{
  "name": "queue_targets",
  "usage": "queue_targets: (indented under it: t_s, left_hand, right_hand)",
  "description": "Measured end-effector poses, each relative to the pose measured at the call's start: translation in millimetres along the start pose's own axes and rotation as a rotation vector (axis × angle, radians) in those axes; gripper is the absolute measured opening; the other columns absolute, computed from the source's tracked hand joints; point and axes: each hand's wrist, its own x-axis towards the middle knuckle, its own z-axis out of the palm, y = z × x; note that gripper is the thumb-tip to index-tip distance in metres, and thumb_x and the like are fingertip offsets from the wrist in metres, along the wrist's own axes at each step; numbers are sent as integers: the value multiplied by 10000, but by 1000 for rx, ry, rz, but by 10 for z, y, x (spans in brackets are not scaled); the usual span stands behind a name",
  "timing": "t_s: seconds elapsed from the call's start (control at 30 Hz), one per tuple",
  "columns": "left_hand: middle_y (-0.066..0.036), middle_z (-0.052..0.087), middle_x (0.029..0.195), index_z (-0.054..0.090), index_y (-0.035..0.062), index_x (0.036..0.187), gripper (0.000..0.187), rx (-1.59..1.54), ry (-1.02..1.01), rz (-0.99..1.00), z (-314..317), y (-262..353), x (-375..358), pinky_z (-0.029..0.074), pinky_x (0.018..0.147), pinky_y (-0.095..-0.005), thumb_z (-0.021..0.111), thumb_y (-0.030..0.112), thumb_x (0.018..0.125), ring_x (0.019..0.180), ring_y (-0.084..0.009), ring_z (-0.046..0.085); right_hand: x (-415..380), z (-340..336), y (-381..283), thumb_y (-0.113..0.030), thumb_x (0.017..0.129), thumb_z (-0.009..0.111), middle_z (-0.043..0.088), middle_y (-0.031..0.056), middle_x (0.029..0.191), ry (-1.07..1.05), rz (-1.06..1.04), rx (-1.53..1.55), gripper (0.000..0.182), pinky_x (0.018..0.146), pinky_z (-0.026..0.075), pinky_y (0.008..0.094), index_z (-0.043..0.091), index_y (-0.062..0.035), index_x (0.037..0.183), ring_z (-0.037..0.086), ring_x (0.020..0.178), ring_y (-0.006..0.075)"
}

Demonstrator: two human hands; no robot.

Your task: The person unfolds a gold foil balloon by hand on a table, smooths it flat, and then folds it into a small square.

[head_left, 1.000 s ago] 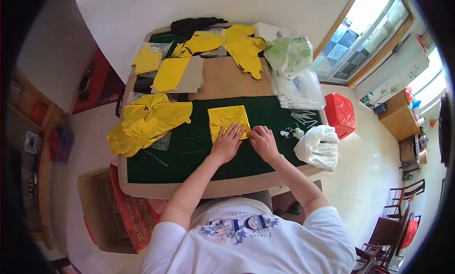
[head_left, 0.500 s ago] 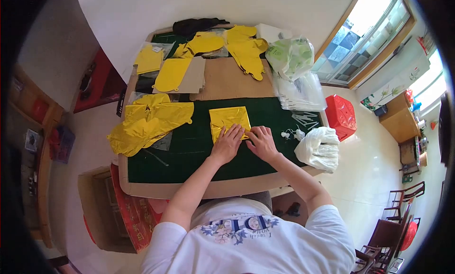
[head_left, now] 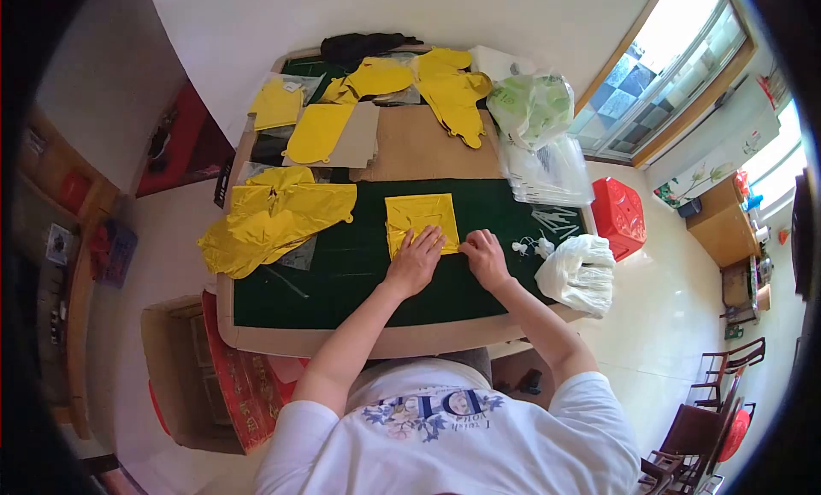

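A gold foil balloon [head_left: 421,214], folded into a flat square, lies on the green tabletop in front of me. My left hand [head_left: 416,257] rests flat across its lower half, fingers stretched out. At the lower right corner of the square, my right hand [head_left: 486,257] has its fingers curled together in a pinch on the foil edge. To the left is a loose pile of unfolded gold foil balloons [head_left: 286,208], creased and overlapping.
More flat yellow balloons [head_left: 449,88] lie at the back, beside cardboard sheets [head_left: 419,144]. Clear plastic bags [head_left: 547,174], thin white strips [head_left: 556,219], white string [head_left: 532,248] and a white plastic bag [head_left: 577,274] sit on the right. An open carton [head_left: 184,384] stands below left.
My right hand's fingers have drawn together at the foil's lower right corner; before, they were more spread. My left hand stays on the square. The whole view has shifted slightly.
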Motion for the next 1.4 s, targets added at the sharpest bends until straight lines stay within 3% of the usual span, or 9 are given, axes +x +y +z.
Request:
queue_targets:
  t_s: [0.17, 0.37, 0.43, 0.5, 0.63, 0.7, 0.9, 1.07, 1.4]
  left_hand:
    - [-123, 381, 1463, 430, 74, 1384, 419, -21, 18, -4, 5, 30, 15, 207, 1143, -484, 431, 215, 989, 1386, -255, 313]
    - [-122, 399, 1453, 485, 70, 1342, 411, -139, 206, -20, -34, 24, -35, 241, 1127, -502, 520, 195, 953, 1381, -280, 322]
    - [-119, 406, 1448, 504, 72, 1328, 412, -29, 187, 30, -76, 62, -94, 247, 1122, -509, 550, 194, 937, 1378, -291, 324]
    - [-118, 410, 1445, 501, 75, 1330, 412, -41, 167, 43, -54, 151, -152, 245, 1122, -510, 547, 197, 939, 1378, -287, 325]
    - [-115, 428, 1430, 491, 77, 1338, 411, -78, 112, 21, -49, 248, -213, 244, 1122, -511, 533, 194, 946, 1377, -284, 329]
    - [-120, 422, 1434, 477, 74, 1347, 420, -82, 98, 23, -18, 245, -232, 239, 1124, -509, 526, 198, 949, 1380, -283, 325]
    - [-138, 371, 1466, 430, 58, 1377, 469, -126, 199, -150, -174, -14, 89, 192, 1142, -500, 506, 247, 954, 1400, -281, 283]
    - [-131, 248, 1532, 311, 46, 1446, 553, 143, 46, -421, -197, -238, 254, 122, 1163, -487, 417, 333, 985, 1441, -266, 171]
    - [-125, 225, 1544, 278, 60, 1463, 581, 153, 41, -441, -89, -339, 149, 108, 1165, -495, 405, 370, 988, 1440, -250, 184]
  right_hand:
    - [-10, -175, -151, 70, 694, 605, 565, 110, 1041, 114, 192, 96, 358, 869, 459, 397, 636, -54, 1028, 552, 1005, 287]
    - [122, -64, -324, 9, 850, 574, 590, 132, 1030, 207, 366, 239, 181, 831, 488, 378, 614, -18, 1024, 573, 984, 302]
    - [90, -48, -292, -7, 847, 587, 591, 128, 982, 137, 721, 424, 124, 808, 492, 374, 608, -10, 970, 583, 940, 298]
    - [58, -33, -265, -12, 844, 594, 581, 131, 951, 153, 708, 428, 89, 795, 490, 388, 601, -10, 934, 582, 905, 314]
    - [73, 3, -355, 7, 828, 589, 604, 138, 1072, 199, 392, 287, 182, 892, 476, 406, 629, -18, 1004, 574, 1023, 329]
    - [75, 31, -367, 22, 804, 593, 599, 146, 1134, 44, 253, 183, 242, 973, 439, 437, 636, -15, 1039, 557, 1088, 329]
    - [452, 108, -332, 10, 819, 572, 573, 173, 1202, 80, 368, 284, 288, 1059, 359, 464, 632, -21, 1098, 519, 1169, 343]
    - [840, 546, -133, -199, 941, 478, 425, 172, 1421, -70, 439, 75, 410, 1113, 272, 464, 501, -53, 1323, 342, 1357, 326]
    - [689, 682, -152, -301, 964, 432, 339, 166, 1485, -143, 388, 11, 483, 1136, 209, 476, 428, -82, 1394, 274, 1398, 311]
